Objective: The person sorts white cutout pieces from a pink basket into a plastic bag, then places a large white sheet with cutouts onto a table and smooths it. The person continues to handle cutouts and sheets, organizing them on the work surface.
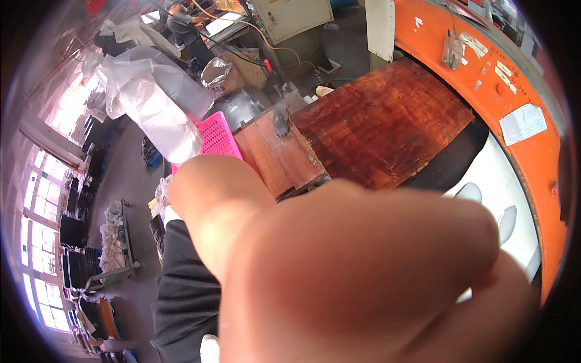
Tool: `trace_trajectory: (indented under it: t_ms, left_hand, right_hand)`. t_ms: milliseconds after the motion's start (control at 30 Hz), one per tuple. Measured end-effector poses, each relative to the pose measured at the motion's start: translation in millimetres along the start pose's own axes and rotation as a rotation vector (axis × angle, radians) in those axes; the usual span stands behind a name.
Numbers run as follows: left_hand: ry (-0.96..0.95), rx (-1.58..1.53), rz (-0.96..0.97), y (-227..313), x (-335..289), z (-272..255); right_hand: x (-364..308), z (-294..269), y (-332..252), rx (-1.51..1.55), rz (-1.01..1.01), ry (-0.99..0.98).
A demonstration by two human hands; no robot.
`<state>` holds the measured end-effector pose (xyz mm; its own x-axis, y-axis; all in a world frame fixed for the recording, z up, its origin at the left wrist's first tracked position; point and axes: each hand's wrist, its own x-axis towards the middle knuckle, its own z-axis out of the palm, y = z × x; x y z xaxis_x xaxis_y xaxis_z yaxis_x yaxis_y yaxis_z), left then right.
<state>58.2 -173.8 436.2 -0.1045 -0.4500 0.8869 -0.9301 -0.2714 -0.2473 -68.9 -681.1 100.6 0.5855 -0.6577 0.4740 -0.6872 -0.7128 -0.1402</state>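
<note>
Very close to the camera, my left hand (357, 272) fills the lower right, blurred, its bare forearm (212, 193) coming in from the left. A thick finger or thumb stretches to the right with more fingers below it; whether anything is between them is hidden. My right hand cannot be made out. Behind the hand lies a large reddish-brown board (381, 127), worn and glossy. To its right, pale oval flat pieces (507, 224) rest on a white surface (484, 169), partly covered by my hand.
An orange machine frame (484, 72) curves along the right, with a paper sheet (523, 124) on it. Wooden planks (266, 157) bear a small dark object (281, 120). Left of them are a pink basket (218, 136), plastic sheeting (154, 106) and a cart (124, 242). Another person (187, 33) works farther back.
</note>
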Motion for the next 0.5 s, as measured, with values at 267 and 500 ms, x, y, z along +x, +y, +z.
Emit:
trace_trajectory:
  t_ms: [267, 500]
  left_hand:
    - [0.005, -0.014, 0.018, -11, 4, 10]
    - [0.100, -0.093, -0.060, -47, -24, 43]
  right_hand:
    - [6, 31, 40, -0.180, -0.167, -0.090]
    - [11, 42, 48, -0.189, -0.053, -0.162]
